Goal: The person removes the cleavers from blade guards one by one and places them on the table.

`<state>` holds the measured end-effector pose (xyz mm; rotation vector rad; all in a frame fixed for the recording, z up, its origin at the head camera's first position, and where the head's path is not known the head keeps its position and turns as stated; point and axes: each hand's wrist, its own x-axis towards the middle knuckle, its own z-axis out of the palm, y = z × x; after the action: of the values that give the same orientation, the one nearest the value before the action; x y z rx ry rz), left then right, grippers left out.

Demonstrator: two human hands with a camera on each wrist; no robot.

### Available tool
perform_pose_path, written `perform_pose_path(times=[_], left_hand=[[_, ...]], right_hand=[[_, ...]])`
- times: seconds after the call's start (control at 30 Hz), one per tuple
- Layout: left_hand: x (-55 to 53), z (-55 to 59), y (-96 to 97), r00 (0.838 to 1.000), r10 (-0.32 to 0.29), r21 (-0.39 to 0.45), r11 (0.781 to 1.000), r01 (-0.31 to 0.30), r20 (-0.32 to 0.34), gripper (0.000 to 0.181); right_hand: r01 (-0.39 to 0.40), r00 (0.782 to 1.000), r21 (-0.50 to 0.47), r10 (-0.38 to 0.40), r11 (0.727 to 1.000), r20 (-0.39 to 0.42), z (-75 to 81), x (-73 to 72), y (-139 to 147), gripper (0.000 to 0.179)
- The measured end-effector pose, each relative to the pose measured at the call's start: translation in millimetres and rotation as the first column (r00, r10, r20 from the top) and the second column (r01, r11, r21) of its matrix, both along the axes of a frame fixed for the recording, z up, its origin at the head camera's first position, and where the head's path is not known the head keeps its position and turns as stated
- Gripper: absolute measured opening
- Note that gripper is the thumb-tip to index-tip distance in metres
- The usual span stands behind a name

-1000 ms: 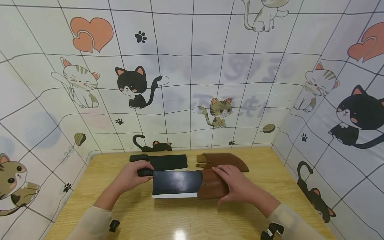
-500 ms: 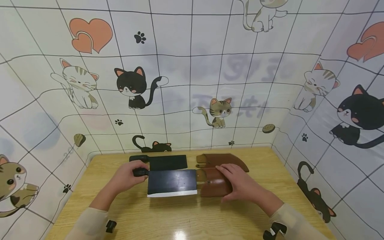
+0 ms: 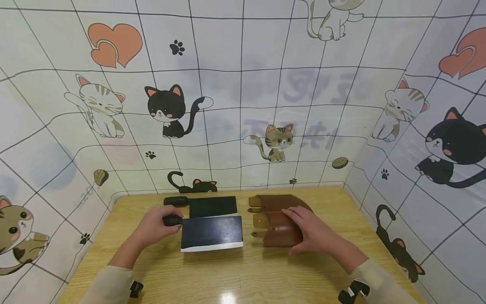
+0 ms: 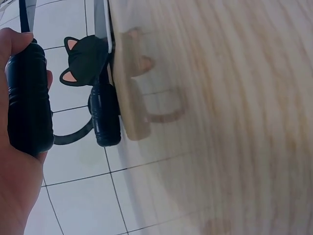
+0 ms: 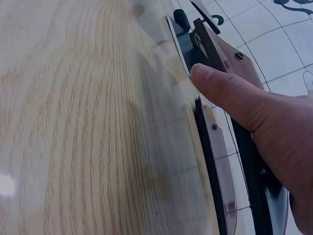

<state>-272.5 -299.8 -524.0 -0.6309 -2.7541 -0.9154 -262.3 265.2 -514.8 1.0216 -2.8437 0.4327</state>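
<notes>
My left hand [image 3: 152,226] grips the black handle [image 4: 29,103] of a cleaver, whose dark broad blade [image 3: 211,231] points right with its pale edge facing me. The fingers of my right hand [image 3: 318,232] hold the right end of a brown leather knife sheath [image 3: 279,236]. Between blade tip and sheath mouth lies a small gap. The sheath's strap [image 3: 259,234] sticks out leftward, unfastened. In the right wrist view, my thumb [image 5: 220,85] presses along the held sheath.
A second black-handled cleaver [image 3: 212,206] lies behind the held one on the wooden table [image 3: 212,278]. Another brown sheath [image 3: 271,202] rests behind the held sheath, partly covered by my right hand. A cat-printed sheet [image 3: 228,93] stands around the table's back and sides.
The cleaver has come out of the sheath as my left hand moved left. My right hand has carried the sheath to the right, opening a gap between them.
</notes>
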Motion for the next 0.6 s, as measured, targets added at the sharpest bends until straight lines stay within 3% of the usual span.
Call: perform_pose_path(times=[0.27, 0.6], left_hand=[[-1.2, -10.4, -4.7, 0.997, 0.014, 0.002, 1.000, -0.014, 0.076, 0.031], [-4.8, -22.0, -8.4, 0.993, 0.023, -0.020, 1.000, -0.021, 0.120, 0.027]], right_hand=[[-0.009, 1.000, -0.008, 0.009, 1.000, 0.027, -8.2, -3.7, 9.3, 0.129], [-0.043, 0.999, -0.009, 0.043, 0.999, 0.008, -25.5, -8.0, 14.6, 0.128]])
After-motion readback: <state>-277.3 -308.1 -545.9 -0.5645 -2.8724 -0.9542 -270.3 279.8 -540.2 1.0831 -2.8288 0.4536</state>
